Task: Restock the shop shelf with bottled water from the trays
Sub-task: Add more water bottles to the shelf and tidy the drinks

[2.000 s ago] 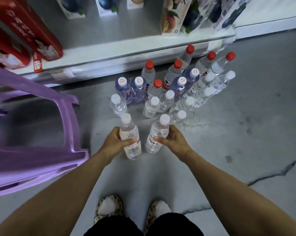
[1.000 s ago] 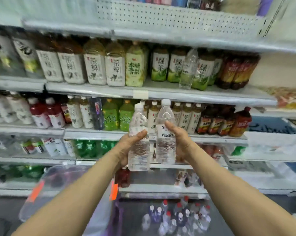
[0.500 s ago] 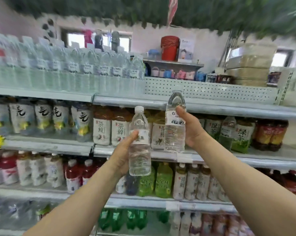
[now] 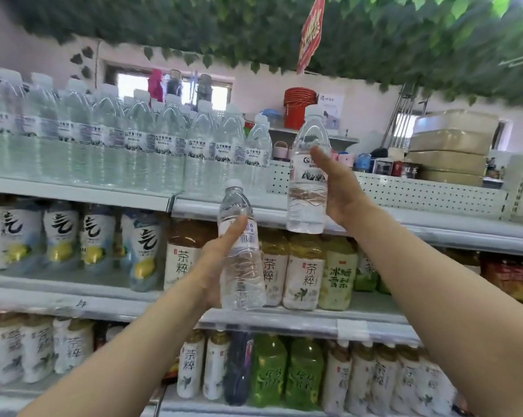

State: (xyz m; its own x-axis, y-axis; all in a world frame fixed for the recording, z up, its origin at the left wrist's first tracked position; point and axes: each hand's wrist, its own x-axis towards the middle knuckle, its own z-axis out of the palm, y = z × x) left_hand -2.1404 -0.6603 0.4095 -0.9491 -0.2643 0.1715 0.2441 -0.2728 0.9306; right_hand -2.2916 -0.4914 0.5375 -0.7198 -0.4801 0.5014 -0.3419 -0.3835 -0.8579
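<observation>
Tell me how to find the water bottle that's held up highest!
Look at the top shelf, lined with a row of water bottles. Just past the row's right end, the right hand holds one bottle in the air. Unlike the left hand's lower bottle, its white cap sits level with the red bucket.

Clear bottles [image 4: 242, 275] with white caps [image 4: 234, 183], white labels [image 4: 309, 173] printed with dark peaks. Red bucket [image 4: 299, 109], red flag [image 4: 311, 31]. Green leaves [image 4: 194, 22]. Pink wall [image 4: 371, 112]. White pegboard [image 4: 419, 192], dotted. Yellow lemons [image 4: 60, 251] on white sleeves [image 4: 61, 227].
</observation>
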